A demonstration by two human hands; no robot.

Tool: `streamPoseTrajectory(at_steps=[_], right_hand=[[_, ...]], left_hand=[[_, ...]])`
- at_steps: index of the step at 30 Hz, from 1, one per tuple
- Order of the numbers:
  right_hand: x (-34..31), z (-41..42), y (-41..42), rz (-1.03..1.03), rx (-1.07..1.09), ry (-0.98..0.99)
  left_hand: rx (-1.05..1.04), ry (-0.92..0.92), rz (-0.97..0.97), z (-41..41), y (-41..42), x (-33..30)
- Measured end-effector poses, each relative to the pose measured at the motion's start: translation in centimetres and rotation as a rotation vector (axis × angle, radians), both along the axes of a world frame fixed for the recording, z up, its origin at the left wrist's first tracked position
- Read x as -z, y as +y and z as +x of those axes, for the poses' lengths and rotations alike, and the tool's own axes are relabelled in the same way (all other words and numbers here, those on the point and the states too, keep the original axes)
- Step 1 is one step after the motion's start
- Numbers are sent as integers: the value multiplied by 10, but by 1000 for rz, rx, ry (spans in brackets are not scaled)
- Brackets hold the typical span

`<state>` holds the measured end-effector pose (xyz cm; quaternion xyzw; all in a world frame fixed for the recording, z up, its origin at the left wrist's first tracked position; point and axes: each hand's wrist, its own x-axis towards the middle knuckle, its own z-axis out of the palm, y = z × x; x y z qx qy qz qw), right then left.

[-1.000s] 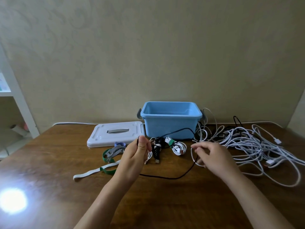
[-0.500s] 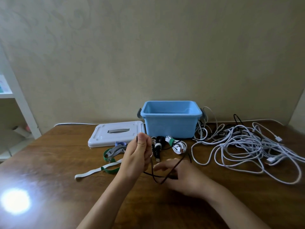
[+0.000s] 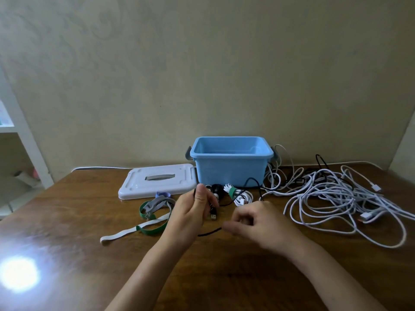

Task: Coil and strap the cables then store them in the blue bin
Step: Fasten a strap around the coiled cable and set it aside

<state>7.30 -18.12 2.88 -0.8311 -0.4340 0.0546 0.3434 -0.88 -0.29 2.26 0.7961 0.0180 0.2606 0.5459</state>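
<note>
Left hand [image 3: 190, 212] is raised over the table's [image 3: 67, 221] middle, thumb and fingers pinching a black cable [image 3: 208, 232] near its top. Right hand [image 3: 258, 223] is just beside it, blurred, fingers curled around the same cable lower down; exact grip hard to read. The cable runs back past a strapped white coil [image 3: 241, 196] and a strapped black coil [image 3: 216, 189], both lying just in front of the blue bin [image 3: 230, 167]. Bin sits at the far edge, centre, open, nothing visible inside. Its white lid [image 3: 157, 180] lies flat to the left, touching or nearly touching the bin. Loose straps [image 3: 155, 212], green, grey and white, lie near the left hand. A tangled pile of white cables [image 3: 336, 198] covers the far right corner.
</note>
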Motion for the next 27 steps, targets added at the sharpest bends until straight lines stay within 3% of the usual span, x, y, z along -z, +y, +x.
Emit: streamPoseTrajectory(at_steps=[3, 6, 14, 20, 27], right_hand=[[-8, 11, -12, 223, -12, 194], [-13, 16, -22, 338, 10, 368], [10, 5, 2, 281, 311, -115], [10, 10, -2, 285, 394, -169], [4, 13, -6, 165, 302, -68]], left_hand=[[-18, 128, 195, 1, -2, 3], [41, 181, 130, 1, -8, 1], [134, 250, 123, 1, -16, 1], [75, 205, 171, 2, -14, 3], [0, 167, 185, 2, -10, 3]])
